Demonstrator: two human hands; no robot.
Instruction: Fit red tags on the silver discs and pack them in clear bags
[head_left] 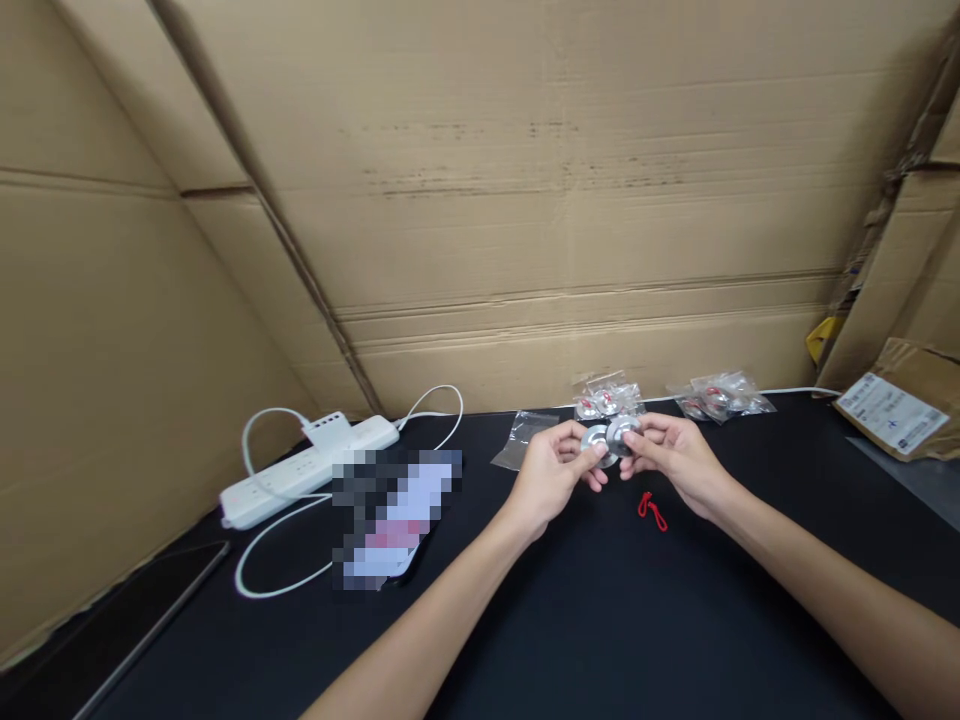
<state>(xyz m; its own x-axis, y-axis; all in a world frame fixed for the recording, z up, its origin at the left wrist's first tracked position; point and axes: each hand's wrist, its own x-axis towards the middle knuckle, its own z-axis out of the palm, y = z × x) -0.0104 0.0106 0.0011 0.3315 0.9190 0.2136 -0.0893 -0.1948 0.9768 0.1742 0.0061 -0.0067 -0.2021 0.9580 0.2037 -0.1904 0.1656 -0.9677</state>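
Observation:
My left hand (551, 470) pinches a round silver metal disc (594, 436) between thumb and fingers. In my right hand (679, 462) is a second silver disc (619, 430), gripped the same way, with the thumb over its face. The two discs are side by side above the table and appear to overlap at their edges; whether they touch, I cannot tell. Both look like small cymbals with a raised middle. Below my right hand, a looped red cord (652, 511) lies on the black table (600, 620).
Behind my hands are clear bags of silver and red pieces (606, 398), more such bags (721, 396) to the right, and a flat clear bag (525, 438). Leftward lie a white power strip (285, 478), a blurred phone-like object (405, 510) and a dark tablet-like slab (142, 620). Cardboard walls (562, 220) surround the table.

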